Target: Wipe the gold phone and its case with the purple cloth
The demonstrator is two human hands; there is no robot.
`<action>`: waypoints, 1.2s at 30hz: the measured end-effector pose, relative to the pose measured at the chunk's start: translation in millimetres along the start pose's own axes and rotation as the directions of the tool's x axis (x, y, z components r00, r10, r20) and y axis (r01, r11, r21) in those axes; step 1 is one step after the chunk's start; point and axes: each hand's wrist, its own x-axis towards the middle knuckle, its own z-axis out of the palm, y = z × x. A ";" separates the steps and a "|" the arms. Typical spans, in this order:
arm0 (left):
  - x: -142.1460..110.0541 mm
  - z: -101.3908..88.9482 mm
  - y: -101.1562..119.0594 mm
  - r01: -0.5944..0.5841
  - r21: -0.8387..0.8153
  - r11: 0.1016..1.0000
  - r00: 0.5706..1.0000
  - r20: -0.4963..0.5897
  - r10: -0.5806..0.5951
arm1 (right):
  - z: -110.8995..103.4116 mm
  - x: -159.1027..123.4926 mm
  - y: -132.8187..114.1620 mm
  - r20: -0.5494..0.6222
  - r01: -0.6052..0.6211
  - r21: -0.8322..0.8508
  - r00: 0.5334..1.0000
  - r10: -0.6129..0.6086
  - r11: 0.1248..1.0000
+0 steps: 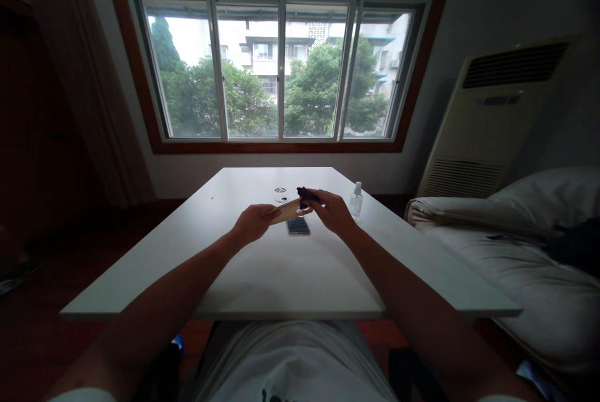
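My left hand (253, 222) is closed on one end of a flat tan object (288, 209), held above the white table (281, 264). My right hand (332, 209) pinches a small dark cloth (305, 193) against the other end of that tan object. Just below the hands a phone (299, 225) lies flat on the table.
A small clear spray bottle (356, 200) stands right of my right hand. A small round item (280, 190) lies further back on the table. A bed with a white pillow (529, 202) is at the right, a standing air conditioner (497, 120) behind it, a wide window (281, 70) ahead.
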 end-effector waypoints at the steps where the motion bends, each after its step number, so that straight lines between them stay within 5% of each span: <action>1: -0.2 1.0 0.0 0.014 -0.012 1.000 1.000 -0.008 -0.014 | 1.4 0.0 0.7 -0.011 -0.021 0.026 1.000 0.021 0.999; 9: -2.1 3.9 8.1 0.106 -0.223 0.969 0.991 -0.062 -0.123 | 14.8 -0.2 18.0 -0.035 -0.213 0.296 0.972 0.233 0.931; 15: -4.7 9.8 12.9 0.132 -0.359 0.924 0.980 -0.092 -0.176 | 23.0 -0.5 20.9 0.055 -0.356 0.661 0.901 0.431 0.660; 22: -6.9 17.2 10.2 0.054 -0.444 0.895 0.977 -0.163 -0.139 | 36.1 -9.7 1.7 0.268 -0.466 0.765 0.858 0.437 0.445; 30: -8.6 21.4 3.8 0.033 -0.417 0.908 0.983 -0.153 -0.106 | 55.5 -21.7 0.0 0.435 -0.605 0.620 0.795 0.422 0.501; 36: -4.5 24.7 0.2 0.047 -0.418 0.907 0.995 -0.065 -0.082 | 47.1 -14.6 -3.1 0.234 -0.455 0.663 0.880 0.412 0.595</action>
